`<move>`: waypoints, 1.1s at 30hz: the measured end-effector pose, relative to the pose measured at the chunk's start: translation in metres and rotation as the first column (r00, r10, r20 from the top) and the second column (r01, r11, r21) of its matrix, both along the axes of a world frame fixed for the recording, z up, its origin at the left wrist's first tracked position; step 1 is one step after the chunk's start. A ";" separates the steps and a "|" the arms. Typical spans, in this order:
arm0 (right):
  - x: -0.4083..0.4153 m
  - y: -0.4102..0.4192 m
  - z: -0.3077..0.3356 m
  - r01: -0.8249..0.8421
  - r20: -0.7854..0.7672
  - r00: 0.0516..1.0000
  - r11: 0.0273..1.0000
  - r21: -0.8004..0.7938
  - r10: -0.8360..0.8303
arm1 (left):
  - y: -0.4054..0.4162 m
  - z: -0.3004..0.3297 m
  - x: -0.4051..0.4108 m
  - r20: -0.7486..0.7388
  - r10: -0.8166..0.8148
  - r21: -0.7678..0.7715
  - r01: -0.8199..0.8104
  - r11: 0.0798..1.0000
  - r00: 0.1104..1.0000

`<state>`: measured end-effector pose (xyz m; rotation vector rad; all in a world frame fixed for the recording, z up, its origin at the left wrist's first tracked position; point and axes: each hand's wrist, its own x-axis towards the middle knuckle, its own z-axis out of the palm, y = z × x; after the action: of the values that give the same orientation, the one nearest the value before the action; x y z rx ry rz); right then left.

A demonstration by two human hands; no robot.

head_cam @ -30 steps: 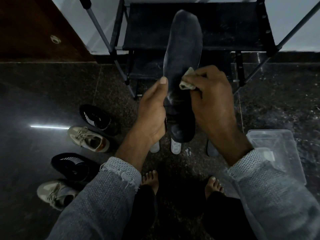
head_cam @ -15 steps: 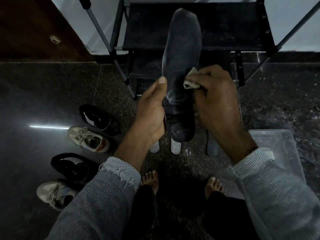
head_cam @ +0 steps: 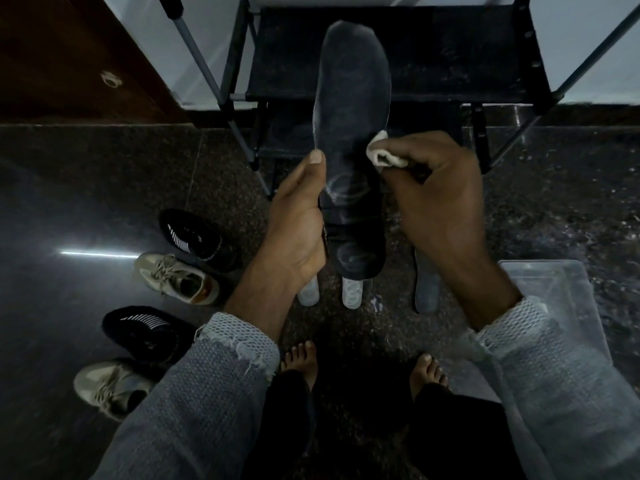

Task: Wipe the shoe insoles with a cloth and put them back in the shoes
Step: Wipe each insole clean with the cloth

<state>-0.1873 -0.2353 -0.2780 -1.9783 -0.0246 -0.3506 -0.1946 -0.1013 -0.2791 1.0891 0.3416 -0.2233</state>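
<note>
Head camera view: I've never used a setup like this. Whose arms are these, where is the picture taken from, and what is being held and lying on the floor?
No machine here: a person wears a camera on the head, looking down at their own hands and bare feet. The left hand grips a dark insole upright by its lower part. The right hand pinches a small white cloth at the insole's right edge. On the dark stone floor, to the left, lie four shoes: two black shoes and two beige sneakers. More insoles lie on the floor below the hands. A clear plastic tub sits to the right, and a black shoe rack stands ahead.
</note>
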 end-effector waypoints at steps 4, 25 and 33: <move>0.002 -0.001 -0.001 0.040 -0.080 0.996 0.994 0.100 -0.032 | 0.004 0.000 0.003 -0.018 0.047 -0.013 -0.048 0.999 0.999; -0.007 0.010 -0.005 -0.004 0.020 1.000 0.988 -0.152 0.007 | 0.004 -0.005 0.003 -0.021 0.006 0.033 -0.005 0.999 1.000; -0.008 0.015 -0.006 -0.121 0.102 0.980 0.918 -0.378 0.171 | 0.011 -0.004 0.006 -0.040 0.006 -0.034 -0.008 0.999 0.999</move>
<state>-0.1956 -0.2200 -0.2844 -2.3061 -0.3463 -0.4012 -0.1889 -0.0904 -0.2835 1.0510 0.3765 -0.2442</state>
